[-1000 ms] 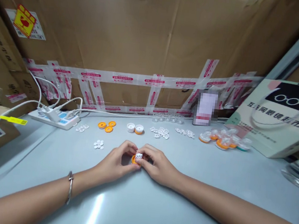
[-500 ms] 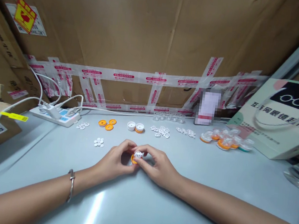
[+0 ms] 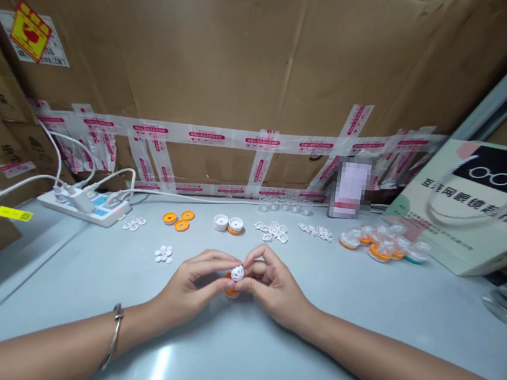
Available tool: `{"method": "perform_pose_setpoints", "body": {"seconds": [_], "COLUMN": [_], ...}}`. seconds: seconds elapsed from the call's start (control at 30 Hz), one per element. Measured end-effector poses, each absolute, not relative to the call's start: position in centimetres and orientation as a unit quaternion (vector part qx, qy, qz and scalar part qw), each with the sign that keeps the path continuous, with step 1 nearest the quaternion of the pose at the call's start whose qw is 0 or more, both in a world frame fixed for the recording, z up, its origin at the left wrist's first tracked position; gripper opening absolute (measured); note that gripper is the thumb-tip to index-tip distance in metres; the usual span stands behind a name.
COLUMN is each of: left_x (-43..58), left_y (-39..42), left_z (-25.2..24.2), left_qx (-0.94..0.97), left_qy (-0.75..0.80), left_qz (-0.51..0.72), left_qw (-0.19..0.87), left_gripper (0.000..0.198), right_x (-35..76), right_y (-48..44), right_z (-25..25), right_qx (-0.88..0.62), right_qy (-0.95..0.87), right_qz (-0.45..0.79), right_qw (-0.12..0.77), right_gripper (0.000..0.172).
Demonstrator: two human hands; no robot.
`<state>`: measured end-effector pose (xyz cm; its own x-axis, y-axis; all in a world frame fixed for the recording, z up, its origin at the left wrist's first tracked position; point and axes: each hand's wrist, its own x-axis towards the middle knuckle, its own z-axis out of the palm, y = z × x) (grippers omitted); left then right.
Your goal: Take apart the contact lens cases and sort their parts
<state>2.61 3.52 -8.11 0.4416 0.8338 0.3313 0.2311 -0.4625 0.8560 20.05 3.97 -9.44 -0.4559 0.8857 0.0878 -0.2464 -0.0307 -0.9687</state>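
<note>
Pale desk (image 3: 361,288); taped cardboard (image 3: 232,59) along far edge. Left hand (image 3: 192,280), right hand (image 3: 276,287): grip pinched closed on white lattice piece (image 3: 237,273).

Near centre: lattice piece (image 3: 237,273) and base (image 3: 232,294) between left hand (image 3: 197,281) and right hand (image 3: 272,285). Far side of table (image 3: 329,363), left to right: power strip (image 3: 95,216), rings (image 3: 181,226), two cups (image 3: 235,226), loose lattice pieces (image 3: 271,231), clustered assemblies (image 3: 382,244), paper bag (image 3: 472,202). Discs (image 3: 164,255) lie left of left hand, nearer than the rings. Carton (image 3: 204,56) stands behind

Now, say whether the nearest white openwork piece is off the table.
Off: the white openwork piece is between left hand and right hand, over an orange part.
</note>
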Motion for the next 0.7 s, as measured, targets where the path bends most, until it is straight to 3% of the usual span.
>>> {"method": "perform_pose_setpoints", "body": {"seconds": [0.13, 0.3, 0.7], "left_x": [2.6, 2.5, 2.1], "left_y": [3.3, 2.8, 3.0], "left_z": [-7.9, -7.5, -8.1], "left_qx": [0.763, 0.803, 0.872], "left_qy": [0.330, 0.341, 0.236], "left_qz": [0.416, 0.423, 0.428], "left_qw": [0.368, 0.246, 0.028], "left_gripper": [0.016, 0.016, 0.034], "right_x": [20.2, 20.5, 20.1], "right_y": [4.1, 4.0, 2.9], "right_z": [-9.3, -8.5, -7.7], "right_qx": [-0.310, -0.329, -0.364], "right_qy": [-0.542, -0.535, -0.526], "right_qz": [0.642, 0.639, 0.647], "right_qw": [0.444, 0.445, 0.414], "right_gripper": [0.024, 0.015, 0.031]}}
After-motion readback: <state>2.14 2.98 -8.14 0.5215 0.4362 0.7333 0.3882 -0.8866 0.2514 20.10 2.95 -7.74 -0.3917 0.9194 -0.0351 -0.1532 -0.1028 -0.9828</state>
